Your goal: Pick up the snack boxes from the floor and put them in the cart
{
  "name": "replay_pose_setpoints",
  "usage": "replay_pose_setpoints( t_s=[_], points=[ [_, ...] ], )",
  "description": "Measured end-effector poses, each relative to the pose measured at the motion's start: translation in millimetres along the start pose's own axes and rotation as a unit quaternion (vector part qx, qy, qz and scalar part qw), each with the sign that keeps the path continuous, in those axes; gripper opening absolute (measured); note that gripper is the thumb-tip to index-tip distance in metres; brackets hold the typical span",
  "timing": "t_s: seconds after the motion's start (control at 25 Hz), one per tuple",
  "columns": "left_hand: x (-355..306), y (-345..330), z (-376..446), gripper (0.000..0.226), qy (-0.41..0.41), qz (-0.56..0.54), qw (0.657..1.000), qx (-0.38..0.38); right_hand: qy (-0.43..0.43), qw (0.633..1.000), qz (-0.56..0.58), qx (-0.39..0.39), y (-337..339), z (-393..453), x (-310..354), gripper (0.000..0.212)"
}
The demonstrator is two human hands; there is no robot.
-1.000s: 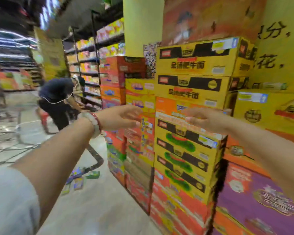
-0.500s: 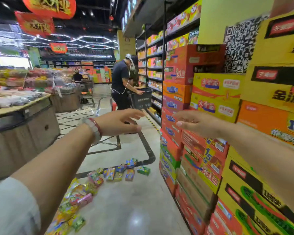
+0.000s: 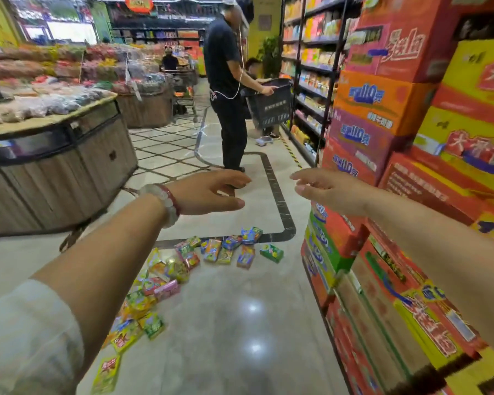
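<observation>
Several small colourful snack boxes [image 3: 211, 250] lie scattered on the shiny floor, in a line running from the centre down to the lower left; a green box [image 3: 271, 253] lies at the right end. My left hand [image 3: 208, 192], with a bead bracelet at the wrist, is held out in the air above them, fingers relaxed and empty. My right hand [image 3: 325, 191] reaches forward beside it, fingers straight, holding nothing. Both hands are well above the boxes. No cart near me is in view.
Tall stacks of cartons [image 3: 382, 166] wall the right side. A wooden produce stand [image 3: 57, 172] fills the left. A person in dark clothes [image 3: 228, 89] stands ahead with a black basket [image 3: 270, 105]. Shelves [image 3: 308, 67] line the far right.
The view has swung left from the carton stacks to the aisle, bringing the floor boxes into sight. Both hands stay outstretched and empty.
</observation>
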State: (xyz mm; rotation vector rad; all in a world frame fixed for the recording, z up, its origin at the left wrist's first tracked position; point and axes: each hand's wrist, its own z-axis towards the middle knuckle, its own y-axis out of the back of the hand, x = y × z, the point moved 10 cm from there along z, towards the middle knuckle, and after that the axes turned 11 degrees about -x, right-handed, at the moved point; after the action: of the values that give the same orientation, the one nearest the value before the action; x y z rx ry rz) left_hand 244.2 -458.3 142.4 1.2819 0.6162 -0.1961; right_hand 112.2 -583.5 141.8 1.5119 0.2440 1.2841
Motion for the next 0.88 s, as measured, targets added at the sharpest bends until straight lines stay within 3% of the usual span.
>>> replay_pose_setpoints(
  t_s=[0.24, 0.52, 0.88],
  points=[
    [114, -41, 121, 0.052, 0.022, 0.001, 0.999, 0.050, -0.068, 0.994, 0.075, 0.032, -78, 130, -76, 0.039],
    [219, -108, 253, 0.048, 0.071, -0.034, 0.991, 0.112, -0.124, 0.988, 0.070, 0.058, -149, 254, -182, 0.040],
    [369, -216, 416, 0.051, 0.158, -0.101, 0.976, 0.113, -0.194, 0.970, 0.057, 0.134, -263, 431, -341, 0.037]
  ],
)
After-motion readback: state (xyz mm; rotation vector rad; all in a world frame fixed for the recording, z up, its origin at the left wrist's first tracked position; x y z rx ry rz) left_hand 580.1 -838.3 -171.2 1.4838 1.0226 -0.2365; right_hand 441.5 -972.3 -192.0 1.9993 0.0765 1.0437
